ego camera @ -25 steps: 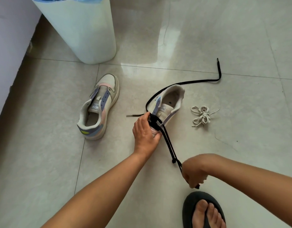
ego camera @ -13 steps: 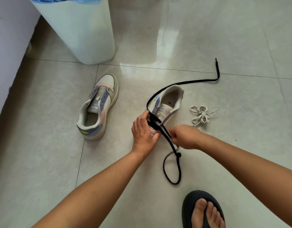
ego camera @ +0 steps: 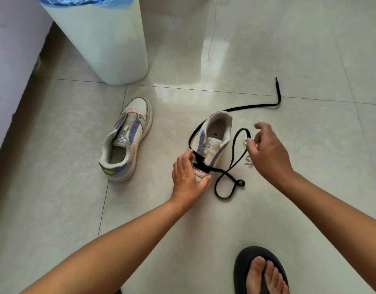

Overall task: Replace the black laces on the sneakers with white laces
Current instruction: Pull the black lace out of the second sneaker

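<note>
two sneakers sit on the tiled floor (ego camera: 66,209). left hand (ego camera: 188,179) curls its grip over the toe of the near sneaker (ego camera: 212,145), whose black lace (ego camera: 231,164) trails in loops beside it. right hand (ego camera: 267,153) hovers with relaxed fingers, holding nothing, above the bundled white lace (ego camera: 247,161). the other sneaker (ego camera: 125,141) lies unlaced, further left.

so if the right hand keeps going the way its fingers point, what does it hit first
Probably the white laces lying partly under the right hand, just past its fingertips; the black lace loop is beside them. Height above the floor is unclear.
</note>
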Motion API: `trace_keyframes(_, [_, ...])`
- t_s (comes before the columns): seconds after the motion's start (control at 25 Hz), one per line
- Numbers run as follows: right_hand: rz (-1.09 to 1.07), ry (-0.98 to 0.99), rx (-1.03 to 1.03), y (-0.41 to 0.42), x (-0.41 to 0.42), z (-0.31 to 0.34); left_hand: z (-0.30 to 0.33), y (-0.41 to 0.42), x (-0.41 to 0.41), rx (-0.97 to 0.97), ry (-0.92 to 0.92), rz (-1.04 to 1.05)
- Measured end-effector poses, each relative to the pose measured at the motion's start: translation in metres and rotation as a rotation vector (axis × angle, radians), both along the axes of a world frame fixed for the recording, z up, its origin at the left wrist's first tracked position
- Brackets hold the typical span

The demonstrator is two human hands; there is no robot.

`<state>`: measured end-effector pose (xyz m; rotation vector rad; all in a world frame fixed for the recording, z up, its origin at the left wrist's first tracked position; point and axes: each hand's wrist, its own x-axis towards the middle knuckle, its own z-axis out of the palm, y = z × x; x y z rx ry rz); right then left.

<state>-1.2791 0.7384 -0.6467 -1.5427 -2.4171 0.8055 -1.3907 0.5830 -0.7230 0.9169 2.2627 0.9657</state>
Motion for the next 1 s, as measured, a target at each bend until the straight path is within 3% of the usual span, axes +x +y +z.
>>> trace_keyframes(0.12, [0.364, -0.17, -0.02, -0.029, -0.016, -0.003, 0.006, -0.002, -0.008, 0.029, -0.067, -0.039])
trace_keyframes(0.2, [0.542, -0.309, -0.09, -0.047, -0.021, -0.015, 0.004, 0.005, -0.024, -0.079, -0.106, -0.07])
trace_keyframes(0.32, [0.536, -0.332, -0.076, -0.048, -0.031, -0.022, 0.007, 0.01, -0.043, -0.241, -0.036, -0.252])
trace_keyframes(0.44, [0.551, -0.359, -0.013, -0.046, -0.037, -0.02, 0.021, 0.015, -0.051, -0.271, 0.168, -0.4])
trace_keyframes(0.52, [0.54, -0.314, -0.02, -0.047, -0.038, -0.021, 0.033, 0.022, -0.05, -0.035, 0.384, -0.402])
trace_keyframes(0.64, [0.183, 0.172, -0.474, -0.043, -0.034, -0.022, 0.039, 0.032, -0.042, 0.328, 0.586, -0.56])
trace_keyframes(0.72, [-0.044, 0.439, -0.767, -0.039, -0.029, -0.019, 0.04, 0.035, -0.042, 0.36, 0.381, -0.534])
trace_keyframes(0.8, [-0.102, 0.559, -0.932, -0.034, -0.027, -0.014, 0.038, 0.034, -0.046, 0.334, 0.152, -0.37])
trace_keyframes(0.84, [-0.095, 0.593, -1.006, -0.033, -0.028, -0.011, 0.035, 0.032, -0.049, 0.317, 0.136, -0.323])
trace_keyframes(0.92, [-0.054, 0.549, -1.104, -0.029, -0.03, -0.006, 0.029, 0.03, -0.053, 0.263, 0.148, -0.273])
trace_keyframes(1.0, [-0.022, 0.347, -0.985, -0.032, -0.032, -0.008, 0.025, 0.029, -0.054, 0.144, 0.078, -0.213])
